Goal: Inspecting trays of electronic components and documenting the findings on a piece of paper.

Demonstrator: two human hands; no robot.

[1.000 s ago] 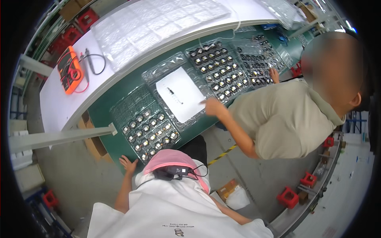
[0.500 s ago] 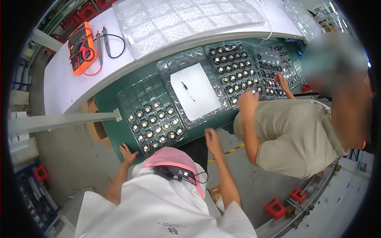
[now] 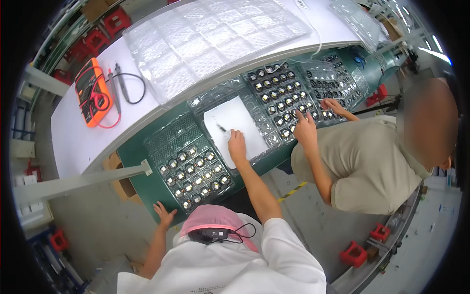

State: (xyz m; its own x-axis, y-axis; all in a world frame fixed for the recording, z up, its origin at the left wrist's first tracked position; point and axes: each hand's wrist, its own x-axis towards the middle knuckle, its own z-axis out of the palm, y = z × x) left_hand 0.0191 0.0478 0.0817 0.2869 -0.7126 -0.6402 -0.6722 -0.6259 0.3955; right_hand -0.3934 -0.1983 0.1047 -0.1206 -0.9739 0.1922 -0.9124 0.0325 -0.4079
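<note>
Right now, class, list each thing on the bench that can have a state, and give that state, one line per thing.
Left hand: open, fingers spread on the green bench edge.
Right hand: flat on the white sheet, holding nothing.
Pen: lying loose on the sheet.
Near parts tray: front rows filled, back rows empty.
Orange multimeter: lying flat, leads attached.
</note>
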